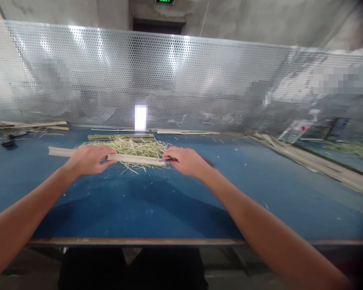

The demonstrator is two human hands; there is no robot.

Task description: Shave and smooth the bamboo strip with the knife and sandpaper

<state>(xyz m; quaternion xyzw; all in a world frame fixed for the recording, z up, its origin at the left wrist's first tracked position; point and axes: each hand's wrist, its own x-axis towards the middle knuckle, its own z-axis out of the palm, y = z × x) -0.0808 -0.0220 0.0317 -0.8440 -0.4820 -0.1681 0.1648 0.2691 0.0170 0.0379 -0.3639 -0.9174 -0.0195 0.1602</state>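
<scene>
My left hand (92, 158) is closed around a long pale strip of split stalk (136, 159), thumb in front and fingers over the top. The strip lies nearly level, its left end sticking out past the hand. At its right end, my right hand (184, 160) grips a dark, thin tool (170, 160) that looks like a small knife, touching or very near the strip's tip. Most of the tool is hidden by the fingers. Just behind the strip, a heap of thin yellow-green shavings (130, 146) lies on the blue tabletop (157, 201).
A perforated metal screen (199, 80) rises along the back edge. Flat greenish strips (121, 137) lie behind the shavings. Long stalks (314, 161) stretch along the right side. More strips (45, 125) and a dark object (8, 139) are at the far left.
</scene>
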